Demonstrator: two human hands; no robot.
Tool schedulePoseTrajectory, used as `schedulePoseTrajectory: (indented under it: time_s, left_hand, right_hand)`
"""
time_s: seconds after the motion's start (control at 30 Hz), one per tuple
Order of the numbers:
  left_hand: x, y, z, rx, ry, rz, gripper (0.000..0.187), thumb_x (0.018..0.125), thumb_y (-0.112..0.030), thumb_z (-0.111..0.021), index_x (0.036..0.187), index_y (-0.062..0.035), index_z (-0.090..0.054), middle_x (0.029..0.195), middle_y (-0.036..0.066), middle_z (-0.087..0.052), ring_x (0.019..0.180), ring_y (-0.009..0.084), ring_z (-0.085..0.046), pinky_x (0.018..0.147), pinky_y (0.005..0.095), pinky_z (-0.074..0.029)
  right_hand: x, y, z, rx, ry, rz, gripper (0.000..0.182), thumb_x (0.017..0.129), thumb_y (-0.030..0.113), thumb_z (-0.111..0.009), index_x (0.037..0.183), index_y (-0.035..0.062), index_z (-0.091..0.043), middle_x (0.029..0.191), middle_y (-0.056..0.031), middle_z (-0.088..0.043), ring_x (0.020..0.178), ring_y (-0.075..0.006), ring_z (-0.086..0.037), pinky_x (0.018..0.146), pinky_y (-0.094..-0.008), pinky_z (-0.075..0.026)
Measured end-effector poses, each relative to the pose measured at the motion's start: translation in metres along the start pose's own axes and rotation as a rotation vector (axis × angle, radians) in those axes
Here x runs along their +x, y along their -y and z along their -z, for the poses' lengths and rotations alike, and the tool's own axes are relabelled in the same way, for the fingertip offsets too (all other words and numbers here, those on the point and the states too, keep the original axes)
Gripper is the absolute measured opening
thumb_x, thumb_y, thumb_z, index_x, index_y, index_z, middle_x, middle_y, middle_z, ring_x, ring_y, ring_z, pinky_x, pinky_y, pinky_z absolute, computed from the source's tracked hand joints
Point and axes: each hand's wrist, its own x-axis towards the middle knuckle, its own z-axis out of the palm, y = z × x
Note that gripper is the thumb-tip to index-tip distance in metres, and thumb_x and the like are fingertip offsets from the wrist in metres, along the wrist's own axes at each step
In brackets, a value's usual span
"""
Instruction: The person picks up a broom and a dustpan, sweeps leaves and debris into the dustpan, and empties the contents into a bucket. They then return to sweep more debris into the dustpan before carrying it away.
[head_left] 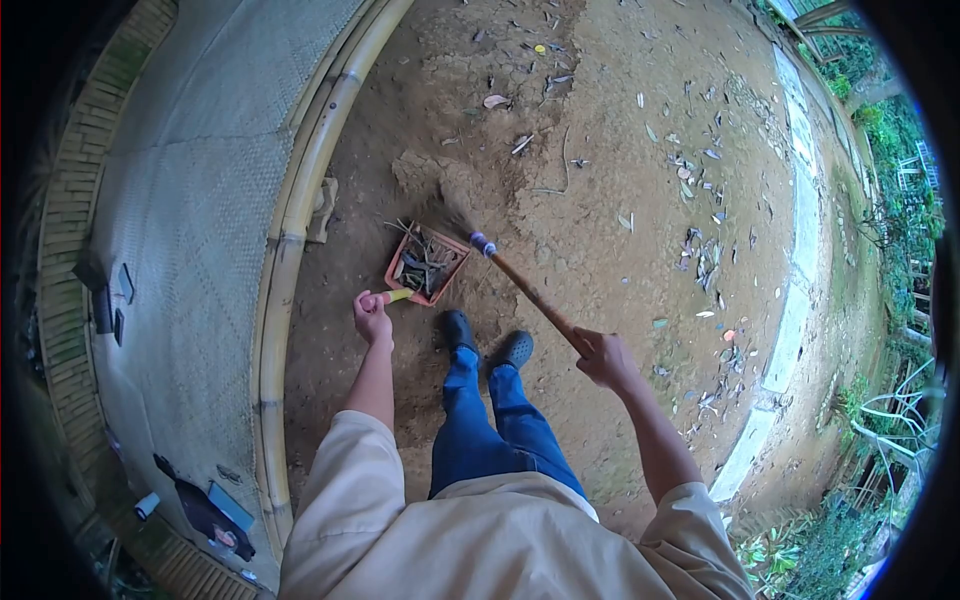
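Note:
My left hand [373, 318] is closed around the yellow and pink handle [397, 296] of an orange dustpan [433, 298]. Dry leaves and twigs [425, 262] lie in the dustpan, which rests on the bare soil just ahead of my feet. Wrapped round the wooden stick of a broom [535, 298] is my right hand [604, 360]. The broom slants away to the upper left, with a purple binding near its head. Its bristles are blurred and lie over the soil at the dustpan's far edge.
A raised platform with a woven mat [200, 230] and bamboo edge [292, 235] runs along the left. Beside it sits a small block [323, 210]. Scattered leaves [705, 262] lie to the right, before a pale concrete strip [790, 335] and plants.

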Motion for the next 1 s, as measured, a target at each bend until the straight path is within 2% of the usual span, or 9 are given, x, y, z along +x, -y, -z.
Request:
schedulePoseTrajectory:
  time_s: [0.2,0.5,0.8,0.9,1.0]
  left_hand:
    - [0.002,-0.003,0.007,0.009,-0.005,0.02,0.032,0.088,-0.01,-0.071,0.118,-0.0064,-0.059,0.111,0.01,-0.063,0.099,0.0208,-0.062,0.088,0.0332,-0.05]
    - [-0.002,0.014,0.008,-0.139,0.037,-0.069,0.031,0.089,-0.013,-0.072,0.116,-0.0051,-0.059,0.111,0.009,-0.063,0.099,0.0182,-0.061,0.088,0.031,-0.051]
    - [-0.012,-0.012,0.006,-0.204,0.046,-0.104,0.031,0.089,-0.008,-0.07,0.117,-0.0035,-0.059,0.114,0.01,-0.061,0.103,0.0195,-0.061,0.092,0.0314,-0.051]
    - [-0.011,-0.027,0.001,-0.233,0.065,-0.13,0.031,0.09,-0.008,-0.069,0.118,-0.0024,-0.058,0.114,0.01,-0.061,0.102,0.0194,-0.061,0.092,0.0312,-0.051]
    - [-0.014,-0.056,-0.006,-0.271,0.087,-0.166,0.031,0.091,-0.008,-0.068,0.119,-0.001,-0.057,0.113,0.009,-0.061,0.1,0.0179,-0.061,0.091,0.0298,-0.049]
  right_hand:
    - [-0.074,-0.019,0.049,0.084,0.037,-0.071,0.055,0.068,0.014,-0.073,0.122,0.0163,-0.067,0.103,-0.0163,-0.071,0.087,-0.0303,-0.07,0.079,-0.0378,-0.054]
    - [-0.126,-0.04,0.047,0.195,-0.007,-0.153,0.053,0.068,0.013,-0.074,0.121,0.0151,-0.069,0.096,-0.017,-0.073,0.076,-0.0255,-0.07,0.073,-0.0342,-0.054]
    - [-0.147,-0.065,0.033,0.335,-0.002,-0.152,0.057,0.07,0.009,-0.075,0.125,0.0124,-0.066,0.103,-0.0151,-0.073,0.082,-0.0214,-0.071,0.074,-0.0343,-0.055]
    - [-0.163,-0.074,0.026,0.397,-0.035,-0.098,0.059,0.07,0.002,-0.075,0.128,0.0096,-0.063,0.093,-0.0101,-0.073,0.074,-0.013,-0.067,0.065,-0.0303,-0.054]
    - [-0.186,-0.076,0.023,0.513,-0.016,-0.215,0.059,0.07,0.002,-0.075,0.128,0.0078,-0.064,0.086,-0.0085,-0.072,0.065,-0.0109,-0.063,0.059,-0.0282,-0.052]
